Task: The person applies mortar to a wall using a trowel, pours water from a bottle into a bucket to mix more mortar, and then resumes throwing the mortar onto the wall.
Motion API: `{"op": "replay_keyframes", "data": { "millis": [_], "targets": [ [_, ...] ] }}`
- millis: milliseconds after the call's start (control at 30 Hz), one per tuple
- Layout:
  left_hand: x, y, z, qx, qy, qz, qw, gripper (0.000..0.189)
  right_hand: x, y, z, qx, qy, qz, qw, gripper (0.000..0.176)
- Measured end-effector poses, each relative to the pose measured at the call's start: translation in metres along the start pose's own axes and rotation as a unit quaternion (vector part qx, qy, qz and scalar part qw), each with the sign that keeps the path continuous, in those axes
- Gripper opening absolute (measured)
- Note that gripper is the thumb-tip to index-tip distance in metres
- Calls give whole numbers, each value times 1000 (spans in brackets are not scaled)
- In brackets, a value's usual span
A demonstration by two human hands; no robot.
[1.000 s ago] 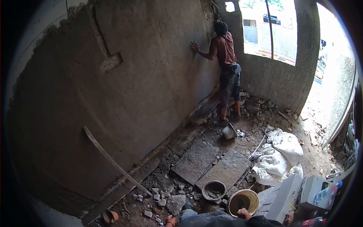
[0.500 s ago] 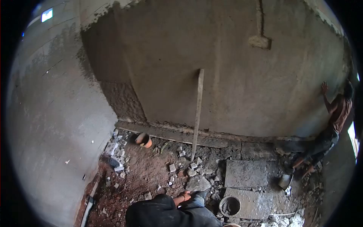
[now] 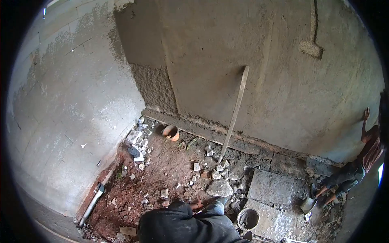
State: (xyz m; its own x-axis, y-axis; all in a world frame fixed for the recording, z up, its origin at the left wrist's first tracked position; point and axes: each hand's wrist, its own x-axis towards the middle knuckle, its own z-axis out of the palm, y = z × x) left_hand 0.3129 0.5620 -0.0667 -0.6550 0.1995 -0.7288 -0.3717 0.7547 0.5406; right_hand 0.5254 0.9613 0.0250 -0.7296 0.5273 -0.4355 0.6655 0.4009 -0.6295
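At the lower middle, my left hand (image 3: 197, 205) rests by my bent knee at the end of a dark sleeve (image 3: 170, 220). It is small in view and its fingers cannot be made out, nor anything in them. My right hand is out of sight. Just ahead of the knee lies a flat grey stone (image 3: 219, 188) among smaller rubble. Right of my legs stands a round bucket (image 3: 248, 219) with grey material inside.
A long wooden batten (image 3: 235, 115) leans against the plastered wall (image 3: 210, 60). An orange bucket (image 3: 170, 133) stands near its base. Flat slabs (image 3: 269, 186) lie right. A pipe (image 3: 92, 204) lies left. Far right, a co-worker's hand (image 3: 366, 114) touches the wall.
My view has turned left and tilted, so the wall, batten and co-worker sit farther right. My left hand stays by the knee. The co-worker's hand remains against the wall.
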Motion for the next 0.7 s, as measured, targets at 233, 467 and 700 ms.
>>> {"op": "replay_keyframes", "data": {
  "millis": [233,467,700],
  "targets": [
    [-16,20,2,-54,-13,13,998,22,1,5,2,-11,-19,9,1000,7],
    [-46,55,-20,100,36,46,993,21,-4,15,5,-7,-26,20,999,8],
    [9,14,-4,125,89,92,984,22,-14,19,9,-3,-31,33,999,9]
  ]
}}
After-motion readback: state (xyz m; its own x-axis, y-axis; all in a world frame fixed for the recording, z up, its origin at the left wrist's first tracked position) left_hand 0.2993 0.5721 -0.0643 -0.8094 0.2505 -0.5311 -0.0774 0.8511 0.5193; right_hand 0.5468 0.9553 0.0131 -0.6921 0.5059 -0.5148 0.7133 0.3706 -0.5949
